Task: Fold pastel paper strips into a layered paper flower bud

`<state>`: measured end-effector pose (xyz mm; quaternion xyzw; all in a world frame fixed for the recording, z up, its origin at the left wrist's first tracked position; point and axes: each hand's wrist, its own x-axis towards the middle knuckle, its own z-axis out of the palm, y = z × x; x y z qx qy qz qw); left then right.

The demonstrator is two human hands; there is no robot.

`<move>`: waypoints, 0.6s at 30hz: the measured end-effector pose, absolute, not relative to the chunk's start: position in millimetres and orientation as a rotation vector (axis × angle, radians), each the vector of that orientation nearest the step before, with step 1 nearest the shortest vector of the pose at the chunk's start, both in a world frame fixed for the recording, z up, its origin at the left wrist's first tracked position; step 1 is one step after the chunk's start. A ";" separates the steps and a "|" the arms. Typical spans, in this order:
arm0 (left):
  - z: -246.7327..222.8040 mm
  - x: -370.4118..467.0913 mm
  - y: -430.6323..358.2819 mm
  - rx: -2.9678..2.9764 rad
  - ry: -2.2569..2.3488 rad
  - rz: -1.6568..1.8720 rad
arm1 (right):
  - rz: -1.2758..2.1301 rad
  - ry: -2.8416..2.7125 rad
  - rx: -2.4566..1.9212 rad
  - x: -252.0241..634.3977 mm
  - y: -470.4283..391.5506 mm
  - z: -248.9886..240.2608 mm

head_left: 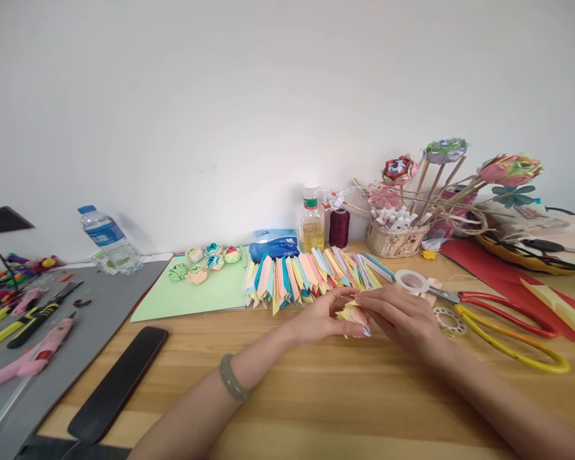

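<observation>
Both hands meet over the wooden desk around a small folded paper flower [353, 314] in yellow, pink and lilac. My left hand [319, 317] is closed on its left side, thumb underneath. The fingers of my right hand [405, 317] cover its right and upper part, pressed against the paper. Just behind the hands lies a long row of folded paper pieces [280, 278] in blue, yellow, pink and white. Several finished paper rosettes [197, 275] sit on a green paper sheet [172, 303] to the left.
Scissors [508, 319] with red and yellow handles and tape rolls [411, 282] lie right. Behind stand a liquid bottle [313, 223], a thread spool [339, 229] and a basket [397, 241] of paper flowers. A phone [119, 383], water bottle [109, 239] and pink glue gun [33, 358] are left.
</observation>
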<state>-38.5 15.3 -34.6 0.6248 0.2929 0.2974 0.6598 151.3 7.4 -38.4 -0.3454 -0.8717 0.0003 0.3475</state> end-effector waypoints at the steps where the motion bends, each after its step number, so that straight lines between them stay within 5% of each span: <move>1: -34.7 -37.3 14.7 1.455 0.683 0.756 | 0.039 -2.230 -0.906 150.0 5.9 -37.0; 4: -35.3 -35.5 14.4 1.657 0.898 1.017 | 0.219 -2.007 -1.023 140.9 1.7 -27.7; 10: -38.8 -36.3 13.9 2.011 1.196 1.126 | 1.173 -1.747 -1.099 122.3 1.1 -11.8; 18: -39.6 -31.5 12.3 1.927 1.102 1.149 | 1.496 -1.581 -1.104 122.2 5.6 -19.0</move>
